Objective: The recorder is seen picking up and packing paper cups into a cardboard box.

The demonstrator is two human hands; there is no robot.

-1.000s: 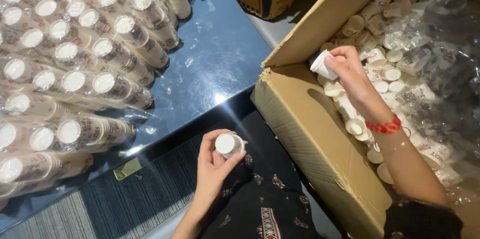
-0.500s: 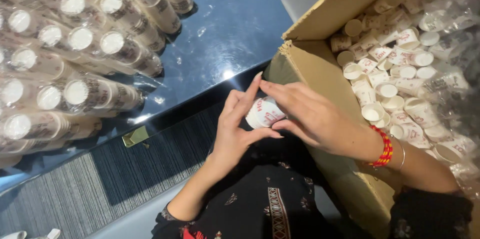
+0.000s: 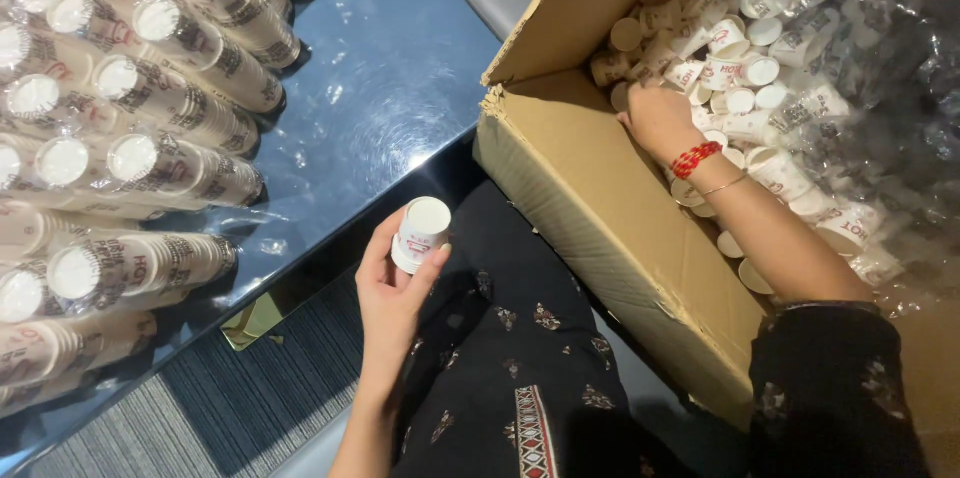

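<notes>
- Along the left edge of the dark glossy surface (image 3: pixel 400 88) lie the wrapped sleeves of paper cups (image 3: pixel 180 163), on their sides in rows, long axes running roughly left to right, white bases toward you.
- Your left hand (image 3: pixel 392 288) sits just off the surface's near edge, over your lap. Its fingers (image 3: pixel 375 256) are curled closed around a short stack of paper cups (image 3: pixel 420 234), thumb on the right side.
- That stack stands nearly upright, tilted a little to the right; its long axis runs bottom to top, white base facing up toward the camera, rims down into your palm.
- The step in hand looks like building up the stack: one hand keeps it, the other fetches more.
- Your right hand (image 3: pixel 658 120) is down inside the open cardboard box (image 3: pixel 600 208), resting on the loose cups (image 3: pixel 740 88) near the box's left wall. I can't tell whether its fingers have closed on a cup; they are hidden from this side.
- The next move, as I judge it, calls for picking one loose cup, turning it base up to match, and seating it squarely over the stack without crushing the rim.
- Clear plastic liner (image 3: pixel 880 58) bunches at the box's right side.
</notes>
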